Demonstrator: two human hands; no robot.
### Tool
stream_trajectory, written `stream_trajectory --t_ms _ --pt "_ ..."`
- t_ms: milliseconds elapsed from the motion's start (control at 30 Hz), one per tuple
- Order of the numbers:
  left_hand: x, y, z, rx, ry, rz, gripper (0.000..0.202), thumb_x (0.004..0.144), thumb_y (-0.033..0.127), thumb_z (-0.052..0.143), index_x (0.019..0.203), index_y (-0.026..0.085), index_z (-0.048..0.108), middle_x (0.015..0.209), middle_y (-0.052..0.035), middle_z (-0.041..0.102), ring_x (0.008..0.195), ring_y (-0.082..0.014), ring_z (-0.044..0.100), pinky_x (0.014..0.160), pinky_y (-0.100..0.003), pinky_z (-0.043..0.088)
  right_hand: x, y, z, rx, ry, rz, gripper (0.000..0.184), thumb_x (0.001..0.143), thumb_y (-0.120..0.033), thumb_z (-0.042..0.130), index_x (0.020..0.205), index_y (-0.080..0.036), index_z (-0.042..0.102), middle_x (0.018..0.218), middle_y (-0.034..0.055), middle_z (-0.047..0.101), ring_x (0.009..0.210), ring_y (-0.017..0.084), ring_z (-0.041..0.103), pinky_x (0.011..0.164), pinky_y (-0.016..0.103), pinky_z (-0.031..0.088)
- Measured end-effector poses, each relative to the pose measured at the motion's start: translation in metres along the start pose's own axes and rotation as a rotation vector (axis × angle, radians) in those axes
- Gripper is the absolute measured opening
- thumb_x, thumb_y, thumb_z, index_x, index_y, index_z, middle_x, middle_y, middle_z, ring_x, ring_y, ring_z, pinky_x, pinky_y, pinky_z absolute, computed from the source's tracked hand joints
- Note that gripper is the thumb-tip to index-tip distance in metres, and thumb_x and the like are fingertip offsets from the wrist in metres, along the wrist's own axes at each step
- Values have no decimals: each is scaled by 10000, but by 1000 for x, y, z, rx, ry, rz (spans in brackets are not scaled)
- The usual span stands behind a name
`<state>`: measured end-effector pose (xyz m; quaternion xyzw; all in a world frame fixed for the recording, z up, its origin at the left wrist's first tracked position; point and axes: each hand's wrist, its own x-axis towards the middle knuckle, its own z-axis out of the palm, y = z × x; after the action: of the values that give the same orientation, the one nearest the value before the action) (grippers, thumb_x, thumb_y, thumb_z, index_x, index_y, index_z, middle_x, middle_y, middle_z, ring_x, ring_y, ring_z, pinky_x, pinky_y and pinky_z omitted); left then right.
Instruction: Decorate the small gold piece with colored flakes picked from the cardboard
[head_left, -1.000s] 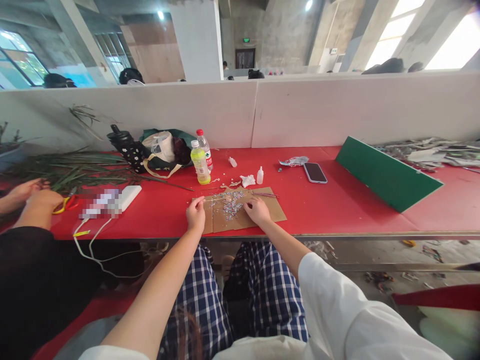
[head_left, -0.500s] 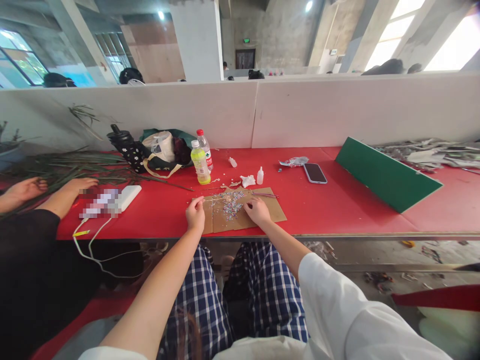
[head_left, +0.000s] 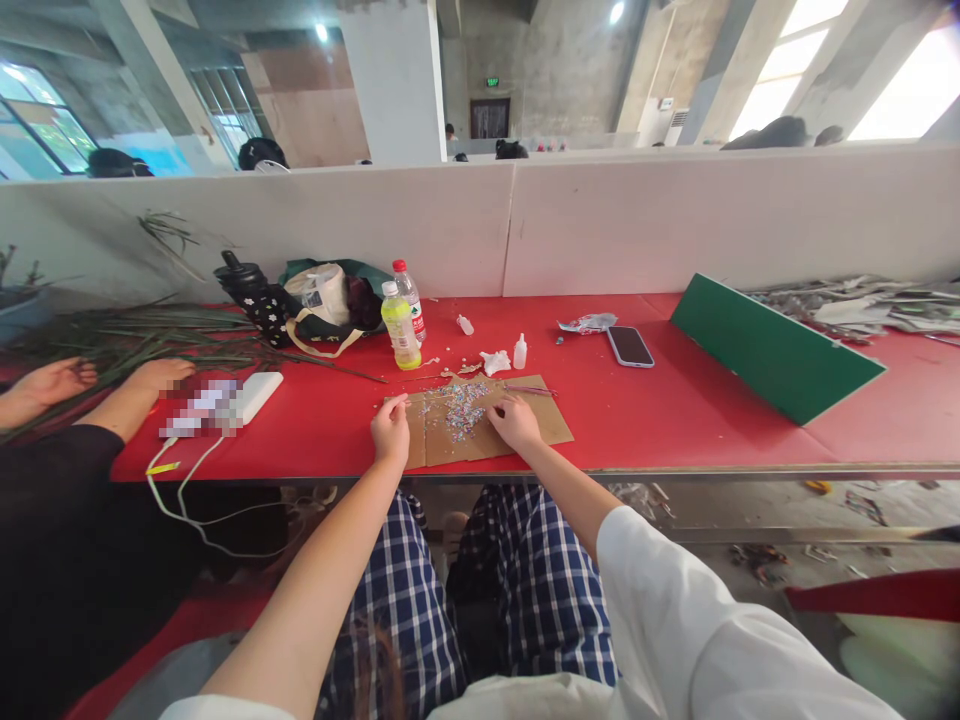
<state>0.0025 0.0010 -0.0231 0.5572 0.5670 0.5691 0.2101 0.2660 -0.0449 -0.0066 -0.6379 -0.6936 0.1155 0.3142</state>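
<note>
Cardboard sheet lies flat on a red-topped table, close to its near edge, with a heap of tiny multicoloured flakes scattered across the middle. The seated person's left hand sits at the sheet's left side, fingers drawn together in a loose pinch; whether they grip anything is too small to tell. The right hand rests on the cardboard just beside the heap, fingers lightly curled and apparently holding nothing. A thin stick lies along the sheet's far edge. Beyond it stand a yellow-green bottle and a small white dropper bottle, with a phone lying further right. Well off to the left, a co-worker's open hands lie near a bundle of long green leaves.
</note>
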Motion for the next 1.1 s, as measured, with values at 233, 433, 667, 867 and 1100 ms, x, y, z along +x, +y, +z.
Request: stream_trajectory --t_ms 233,433,667,867,1100 --pt "-1 3 -2 5 -31 0 341 974 435 579 1148 148 642 1119 -72 680 1007 -179 662 930 -413 565 -1 -4 -2 138 -5 36 293 979 -389 600 1187 -186 636 1242 87 643 1086 211 639 952 442 551" --pt "-3 8 -3 16 -71 6 328 972 424 585 1139 149 645 1138 -75 676 1034 -184 657 947 -422 560 -6 -8 -2 384 0 81 317 977 -383 604 1237 -202 622 1308 96 617 1152 230 618 1002 472 527" --pt "-3 13 -7 7 -82 -24 321 972 422 586 1136 153 647 1137 -74 676 1026 -180 656 942 -416 561 6 -18 8 847 18 152 353 975 -386 607 1271 -193 602 1334 102 606 1168 239 618 1005 482 528" --pt "-5 12 -10 0 -95 -30 326 973 423 584 1149 155 644 1142 -76 676 1027 -181 657 940 -415 563 26 -24 18 1207 -133 303 330 981 -402 597 1217 -172 616 1219 88 649 1033 201 659 894 416 578" --pt "-4 11 -7 -1 -127 -33 333 975 426 580 1160 157 642 1151 -78 675 1030 -182 658 936 -414 566 28 -11 13 1427 -300 422 330 977 -412 605 1179 -151 621 1121 71 668 932 177 671 810 373 594"
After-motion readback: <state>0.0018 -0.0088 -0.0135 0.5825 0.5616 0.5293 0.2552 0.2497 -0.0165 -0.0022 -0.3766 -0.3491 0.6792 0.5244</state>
